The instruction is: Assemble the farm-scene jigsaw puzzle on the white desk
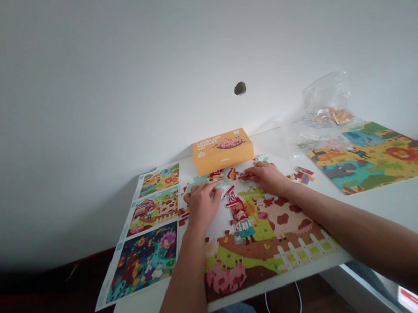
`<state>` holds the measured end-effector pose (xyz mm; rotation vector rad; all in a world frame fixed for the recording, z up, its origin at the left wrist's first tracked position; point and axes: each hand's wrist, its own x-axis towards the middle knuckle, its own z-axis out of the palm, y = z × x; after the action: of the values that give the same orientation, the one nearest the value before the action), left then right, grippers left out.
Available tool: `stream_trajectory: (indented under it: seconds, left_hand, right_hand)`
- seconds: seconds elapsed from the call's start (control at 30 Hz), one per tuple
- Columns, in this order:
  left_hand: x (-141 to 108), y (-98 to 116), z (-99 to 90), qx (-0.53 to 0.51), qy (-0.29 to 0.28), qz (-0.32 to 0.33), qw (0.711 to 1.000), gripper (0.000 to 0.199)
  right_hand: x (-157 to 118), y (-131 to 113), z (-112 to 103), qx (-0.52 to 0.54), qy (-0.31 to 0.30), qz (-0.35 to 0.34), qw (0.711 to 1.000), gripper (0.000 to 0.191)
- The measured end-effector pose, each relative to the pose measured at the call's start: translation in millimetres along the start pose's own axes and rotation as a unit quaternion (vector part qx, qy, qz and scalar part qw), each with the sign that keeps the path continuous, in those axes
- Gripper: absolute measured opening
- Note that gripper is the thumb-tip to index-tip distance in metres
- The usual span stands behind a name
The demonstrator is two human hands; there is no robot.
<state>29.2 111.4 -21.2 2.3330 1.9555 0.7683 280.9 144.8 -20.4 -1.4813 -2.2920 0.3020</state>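
A partly assembled farm jigsaw puzzle (258,237) lies in front of me, showing a cow, a farmer, a pig and a white fence. Over its open upper left part is my left hand (203,201), thumb and index finger closed around what looks like a pale puzzle piece, mostly hidden by the fingers. My right hand (269,177) reaches above the cow, its fingertips closed on a dark red and blue puzzle piece (244,175). Loose pieces lie between the hands and the box, including one with a red roof (230,174). More loose pieces (304,175) lie right of my right wrist.
An orange puzzle box (224,152) stands behind the pieces, near the wall. On the left lies a sheet with three reference pictures (154,210). To the right are an animal puzzle (378,154) and a clear plastic bag (327,102) with pieces inside. The white table's front edge (250,295) is close to me.
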Motion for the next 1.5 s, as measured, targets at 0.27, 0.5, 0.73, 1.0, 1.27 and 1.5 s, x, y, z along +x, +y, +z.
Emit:
stream_trajectory:
  seconds: [0.27, 0.5, 0.73, 1.0, 1.27, 1.5]
  left_hand:
    - [-0.3, 2.0, 1.3, -0.027, -0.037, 0.089, 0.995, 0.028]
    - [1.0, 0.0, 3.7, -0.043, -0.037, 0.081, 0.995, 0.021]
    - [-0.6, 5.0, -0.9, -0.124, -0.051, 0.125, 0.983, 0.036]
    - [0.5, 16.9, -13.0, -0.303, -0.057, 0.034, 0.951, 0.029]
    - [-39.5, -7.2, -43.5, -0.262, -0.061, -0.118, 0.956, 0.026]
    - [-75.7, -2.1, -33.7, -0.227, -0.073, -0.132, 0.962, 0.022]
  right_hand:
    - [-10.6, -16.9, 3.3, 0.106, 0.028, -0.064, 0.992, 0.028]
    - [-6.6, -12.8, 2.6, 0.025, 0.003, -0.024, 0.999, 0.037]
    - [-11.3, -20.7, -0.1, 0.141, 0.015, -0.081, 0.987, 0.055]
    - [-20.1, -32.0, -10.0, 0.187, 0.018, -0.217, 0.958, 0.062]
    - [-17.8, -21.5, -7.4, 0.079, -0.108, -0.237, 0.962, 0.05]
    - [-20.0, -23.9, -15.8, 0.078, -0.149, -0.256, 0.952, 0.048]
